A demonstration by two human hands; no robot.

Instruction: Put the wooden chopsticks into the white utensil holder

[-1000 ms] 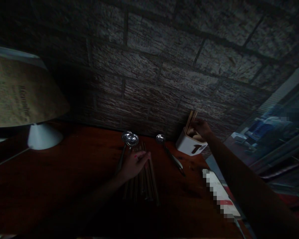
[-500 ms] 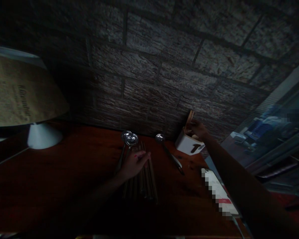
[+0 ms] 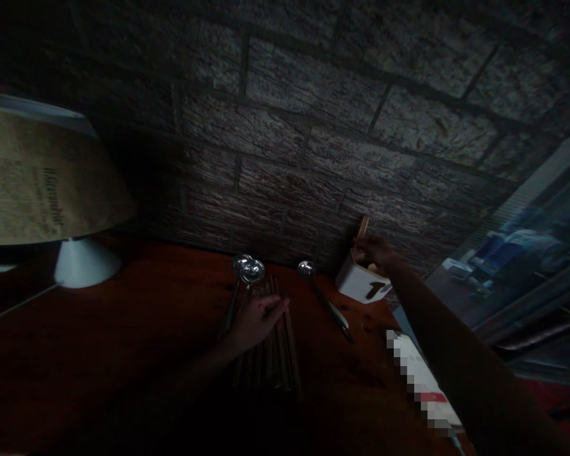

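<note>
Left hand (image 3: 260,320): we lay it over the chopsticks (image 3: 292,356) on the table (image 3: 147,335); we cannot tell its grip.
Right hand (image 3: 378,253): at the box (image 3: 356,283) mouth, by upright sticks (image 3: 363,227); we cannot tell its grip.
Spoons (image 3: 252,272): both sides of chopsticks.

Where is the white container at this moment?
In the head view, the white container stands on the wooden table near the brick wall, right of the lone ladle, with the right hand at its opening.
</note>
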